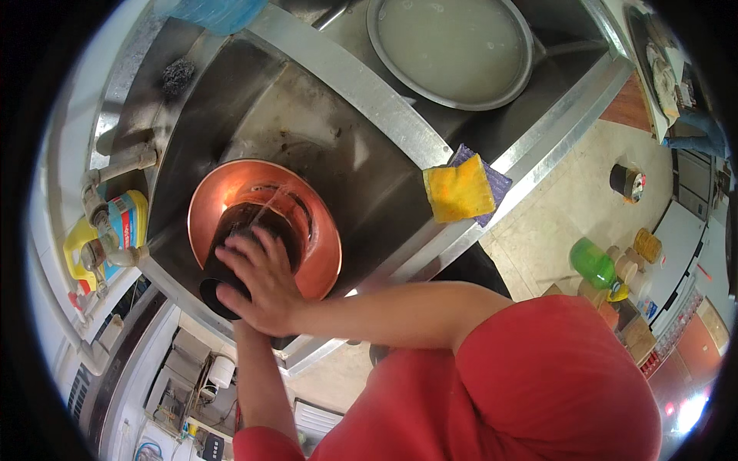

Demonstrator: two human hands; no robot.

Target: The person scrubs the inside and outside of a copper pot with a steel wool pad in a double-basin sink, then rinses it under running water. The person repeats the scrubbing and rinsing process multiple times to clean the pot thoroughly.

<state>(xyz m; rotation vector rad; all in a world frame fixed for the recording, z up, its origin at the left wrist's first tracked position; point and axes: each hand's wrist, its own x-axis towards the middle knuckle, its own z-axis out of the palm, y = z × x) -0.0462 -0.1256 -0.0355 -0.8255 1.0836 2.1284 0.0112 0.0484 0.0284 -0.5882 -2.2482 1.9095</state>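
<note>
My right hand (262, 282) reaches across from the right and lies over a dark cylindrical vessel (230, 227), its fingers spread along the side. The thumb is at the round black end (216, 298), whose rim faces up towards me. Below it my left forearm (259, 369) comes up, but the left hand itself is hidden behind the right one. Under and around the cylinder is a wide copper bowl (316, 253), tilted in the sink basin (380, 190). A thin clear streak, apparently water, runs down by the cylinder into the bowl.
A metal basin (375, 34) of cloudy water fills the other sink. A yellow sponge cloth (461, 190) and purple pad (500, 181) lie on the divider's end. Grey pipework (106, 230), a yellow jug (135, 213) and black scourer (177, 75) are left. Bottles stand on the floor.
</note>
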